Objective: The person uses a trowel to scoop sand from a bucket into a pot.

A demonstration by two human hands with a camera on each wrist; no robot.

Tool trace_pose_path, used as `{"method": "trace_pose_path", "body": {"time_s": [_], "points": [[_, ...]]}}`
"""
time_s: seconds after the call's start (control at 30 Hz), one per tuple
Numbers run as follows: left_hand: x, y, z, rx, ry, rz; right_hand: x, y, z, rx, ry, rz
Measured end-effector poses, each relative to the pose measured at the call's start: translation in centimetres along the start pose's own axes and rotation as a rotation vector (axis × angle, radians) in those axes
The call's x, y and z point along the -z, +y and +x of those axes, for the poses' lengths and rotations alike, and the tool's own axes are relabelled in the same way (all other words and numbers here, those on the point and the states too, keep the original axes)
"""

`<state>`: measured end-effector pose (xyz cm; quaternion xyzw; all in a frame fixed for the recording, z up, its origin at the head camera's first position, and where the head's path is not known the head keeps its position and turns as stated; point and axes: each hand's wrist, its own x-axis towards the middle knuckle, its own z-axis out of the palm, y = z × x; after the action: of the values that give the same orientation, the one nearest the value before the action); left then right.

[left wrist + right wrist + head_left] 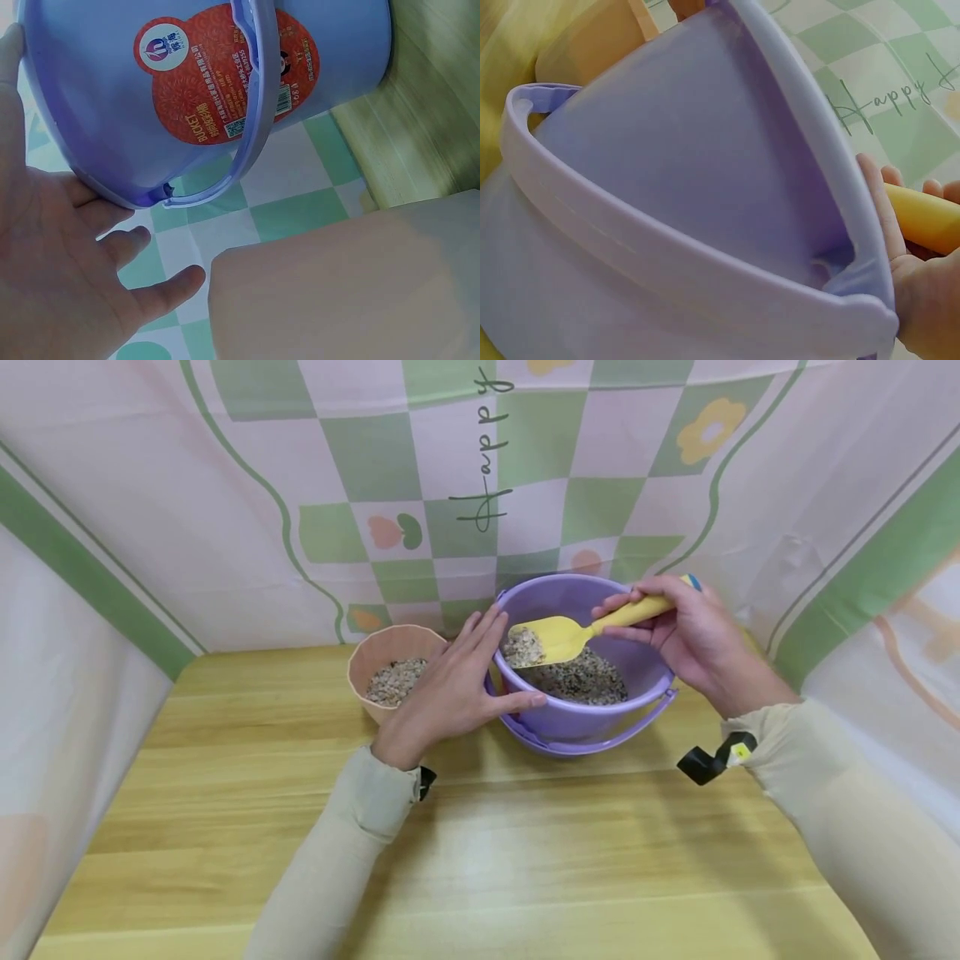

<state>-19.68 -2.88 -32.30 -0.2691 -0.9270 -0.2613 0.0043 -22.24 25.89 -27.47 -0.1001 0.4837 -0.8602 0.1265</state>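
My right hand [693, 635] grips the handle of a yellow toy shovel [566, 639] over a purple bucket [585, 718]. Pale gravel [523, 647] lies on the shovel's blade, near the bucket's left rim. Darker mixed gravel [585, 681] covers the bottom of the bucket. With fingers extended, my left hand [457, 681] rests against the bucket's left rim, thumb toward the front. In the left wrist view, that hand [67, 262] touches the rim near the bucket's hanging handle [251, 150]. The yellow shovel handle [926, 217] shows beside the rim in the right wrist view.
A peach-coloured pot [367, 652] holding light gravel [393, 681] stands left of the bucket, partly behind my left hand. Both stand on a wooden table [480, 860], close to a green-and-white checked cloth [382, 460] that hangs at the back.
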Motion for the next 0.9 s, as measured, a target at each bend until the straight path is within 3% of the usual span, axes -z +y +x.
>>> {"method": "trace_pose_path", "body": {"time_s": [0.6, 0.9], "points": [[0.2, 0.0, 0.0, 0.002, -0.012, 0.003, 0.9, -0.9, -0.8, -0.005, 0.051, 0.14], [0.7, -0.3, -0.5, 0.018, -0.049, -0.01, 0.9, -1.6, -1.1, -0.004, 0.077, 0.194]]}}
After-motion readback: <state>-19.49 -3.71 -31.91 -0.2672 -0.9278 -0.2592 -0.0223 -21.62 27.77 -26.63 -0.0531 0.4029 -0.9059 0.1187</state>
